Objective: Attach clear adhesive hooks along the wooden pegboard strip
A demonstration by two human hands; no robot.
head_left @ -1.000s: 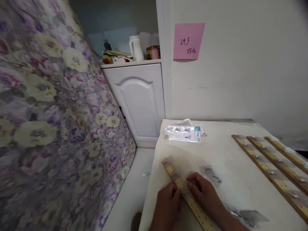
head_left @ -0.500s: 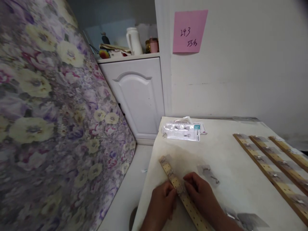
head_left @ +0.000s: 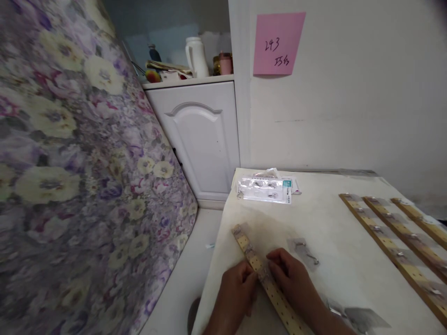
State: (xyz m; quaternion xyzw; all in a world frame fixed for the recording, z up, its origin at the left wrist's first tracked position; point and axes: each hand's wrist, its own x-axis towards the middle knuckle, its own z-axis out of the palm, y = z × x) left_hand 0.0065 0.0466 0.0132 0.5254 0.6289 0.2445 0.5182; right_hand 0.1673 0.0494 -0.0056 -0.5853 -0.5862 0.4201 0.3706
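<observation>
A pale wooden strip [head_left: 276, 298] with rows of small holes lies slantwise on the table, with clear plastic hook patches along its far part. One clear hook patch [head_left: 264, 275] sits across the strip between my hands. My left hand [head_left: 237, 286] is closed in a pinch at the patch's left edge, against the strip's side. On the other side, my right hand [head_left: 291, 277] has curled fingers closed at the patch's right edge. The fingertips partly hide the contact. Just beyond my right hand lies a loose clear sheet with metal hooks [head_left: 306, 253].
Several more clear pieces with metal [head_left: 359, 316] lie by my right forearm. Opened clear packaging [head_left: 264, 190] rests at the table's far left corner. Three wooden strips with hooks [head_left: 387, 242] line the right side. A floral curtain [head_left: 87, 177] hangs left, near a white cabinet [head_left: 202, 139].
The view has shifted very slightly. Both hands stay at the same patch on the strip, with hardly any visible finger movement.
</observation>
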